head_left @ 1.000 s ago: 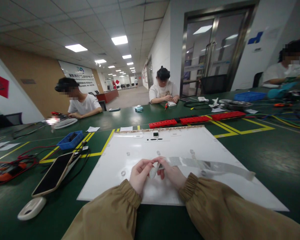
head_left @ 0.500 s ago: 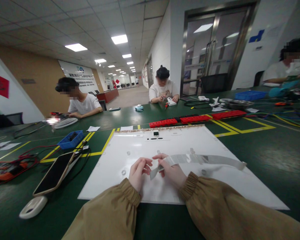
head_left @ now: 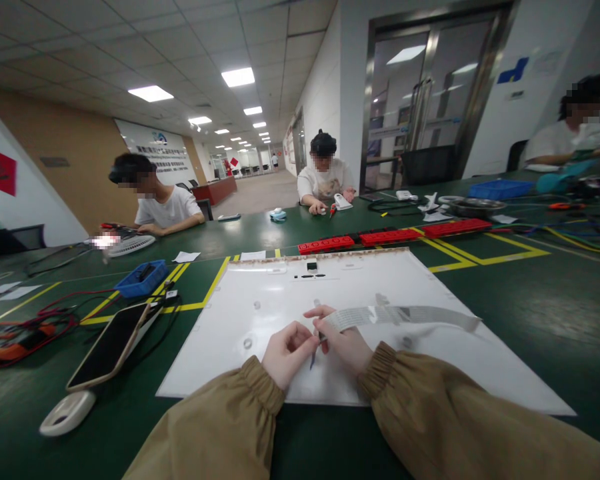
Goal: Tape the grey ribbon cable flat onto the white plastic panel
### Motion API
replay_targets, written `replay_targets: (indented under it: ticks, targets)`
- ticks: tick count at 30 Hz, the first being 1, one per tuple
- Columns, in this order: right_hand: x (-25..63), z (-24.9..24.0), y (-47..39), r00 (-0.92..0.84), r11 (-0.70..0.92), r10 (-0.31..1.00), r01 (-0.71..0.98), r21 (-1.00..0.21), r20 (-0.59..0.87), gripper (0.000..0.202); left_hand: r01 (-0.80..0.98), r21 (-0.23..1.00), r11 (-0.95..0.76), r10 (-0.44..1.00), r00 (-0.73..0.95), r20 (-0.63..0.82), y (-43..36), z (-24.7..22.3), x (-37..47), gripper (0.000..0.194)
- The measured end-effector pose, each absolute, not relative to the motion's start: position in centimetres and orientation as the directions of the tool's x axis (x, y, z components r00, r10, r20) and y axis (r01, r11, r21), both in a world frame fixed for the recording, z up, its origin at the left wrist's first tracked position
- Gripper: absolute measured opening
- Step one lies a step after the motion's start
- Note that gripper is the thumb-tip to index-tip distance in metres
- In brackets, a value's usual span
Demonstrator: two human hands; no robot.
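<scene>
A long flat grey ribbon cable [head_left: 415, 317] stretches to the right from my right hand [head_left: 344, 341], whose fingers pinch it near its left end. My left hand [head_left: 291, 351] touches that end with thumb and fingertips pressed together, close against the right fingers. The short end of the ribbon is mostly hidden by the fingers. Both hands are above a large white panel [head_left: 220, 333] lying on the green table, with small round marks and a few dark slots near its far edge.
On the left are a phone [head_left: 111, 347], a white oval object [head_left: 67, 413], a blue tray [head_left: 141, 279] and an orange multimeter [head_left: 10, 343]. Red strips [head_left: 390, 237] lie beyond the panel. Three people sit around the table.
My left hand has moved right and closed on the ribbon's left end, which stuck out free before. The ribbon's far end has shifted slightly left. The person opposite has lowered one hand.
</scene>
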State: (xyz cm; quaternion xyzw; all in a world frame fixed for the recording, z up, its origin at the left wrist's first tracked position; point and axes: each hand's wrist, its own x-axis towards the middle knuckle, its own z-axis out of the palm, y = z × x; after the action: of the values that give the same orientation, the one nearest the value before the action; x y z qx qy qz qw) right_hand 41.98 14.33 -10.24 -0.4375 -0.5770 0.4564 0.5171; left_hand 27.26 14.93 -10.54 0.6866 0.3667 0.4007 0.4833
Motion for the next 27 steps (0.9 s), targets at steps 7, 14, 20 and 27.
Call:
replay_targets:
  ticks: [7, 14, 20, 27]
  targets:
    - [41.9, -10.0, 14.0, -0.088, 0.233, 0.97, 0.079, -0.969, 0.226, 0.021, 0.235, 0.917, -0.321, 0.884, 0.422, 0.201, 14.9, -10.9, 27.2, 0.041]
    - [41.7, -9.6, 13.8, -0.138, 0.222, 0.968, 0.097, -0.97, 0.208, 0.025, 0.207, 0.907, -0.366, 0.87, 0.423, 0.254, 14.6, -10.5, 27.4, 0.042]
    - [41.9, -9.9, 13.8, -0.2, 0.352, 0.931, 0.26, -0.899, 0.306, 0.034, 0.2, 0.913, -0.354, 0.865, 0.443, 0.238, 14.1, -9.6, 27.6, 0.041]
    - [41.8, -9.4, 13.5, -0.223, 0.334, 0.935, 0.298, -0.894, 0.275, 0.034, 0.247, 0.877, -0.413, 0.858, 0.427, 0.284, 14.1, -10.0, 27.5, 0.043]
